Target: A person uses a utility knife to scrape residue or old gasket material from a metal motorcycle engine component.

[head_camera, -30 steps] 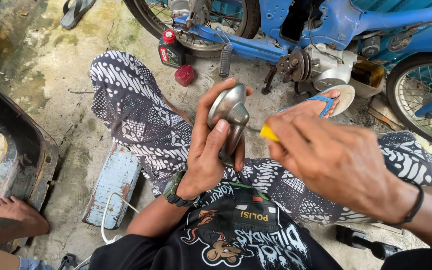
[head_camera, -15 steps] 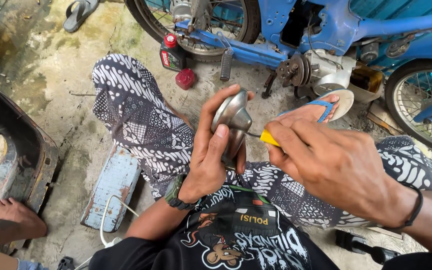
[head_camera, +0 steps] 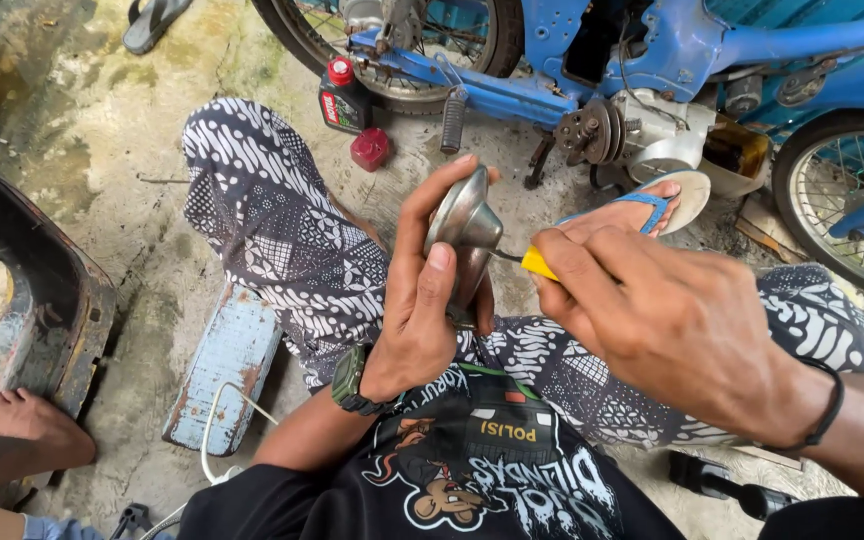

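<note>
Domed grey metal part (head_camera: pixel 464 222), dull sheen, rounded cap over a narrower body, held upright in my left hand (head_camera: pixel 422 310) above my lap; yellow-handled screwdriver (head_camera: pixel 537 262), gripped in my right hand (head_camera: pixel 672 320), thin shaft touching the part's side

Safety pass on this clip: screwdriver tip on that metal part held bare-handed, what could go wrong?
1. The yellow-handled screwdriver in the right hand points toward the left hand; a slip could jab the thumb or palm.
2. The round metal part is held only by fingers above the lap, so it may twist or drop.
</note>
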